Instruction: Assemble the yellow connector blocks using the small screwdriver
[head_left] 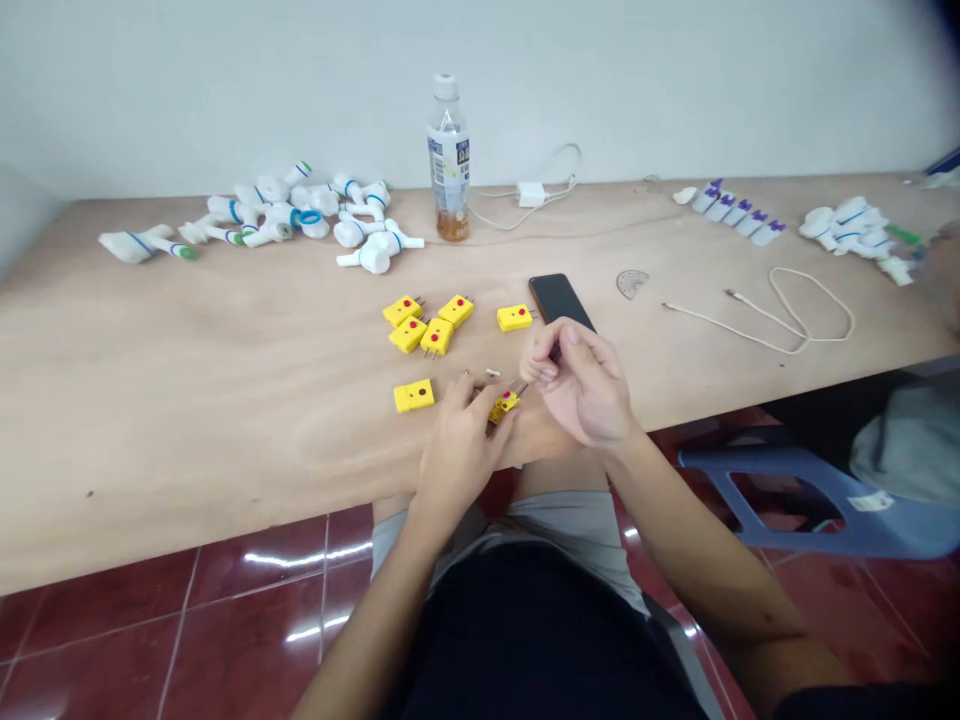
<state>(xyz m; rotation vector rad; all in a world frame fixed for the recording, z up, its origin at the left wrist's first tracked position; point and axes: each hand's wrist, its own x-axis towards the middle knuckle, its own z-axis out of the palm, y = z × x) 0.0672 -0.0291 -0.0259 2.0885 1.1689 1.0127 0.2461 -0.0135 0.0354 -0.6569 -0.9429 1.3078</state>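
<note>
My left hand (463, 432) rests at the table's near edge, its thumb and fingers closed around a yellow two-pin plug (505, 403) whose pins point up and right. Just to the right, my right hand (583, 385) is raised with curled fingers pinched together; anything between the fingertips is hidden. A small white piece (493, 372) lies beyond the held plug. To the left of my left hand is a yellow plug piece (414, 395) with no pins showing. Several yellow plugs with red dots (436, 337) lie grouped farther back, and a single yellow plug (514, 318) lies near the phone.
A black phone (561, 300) lies behind my right hand. At the back stand a drink bottle (450, 165), white plastic fittings (281, 205) and a white charger (531, 194). On the right are purple-topped pieces (739, 212), a white cable (802, 345) and a blue stool (817, 500).
</note>
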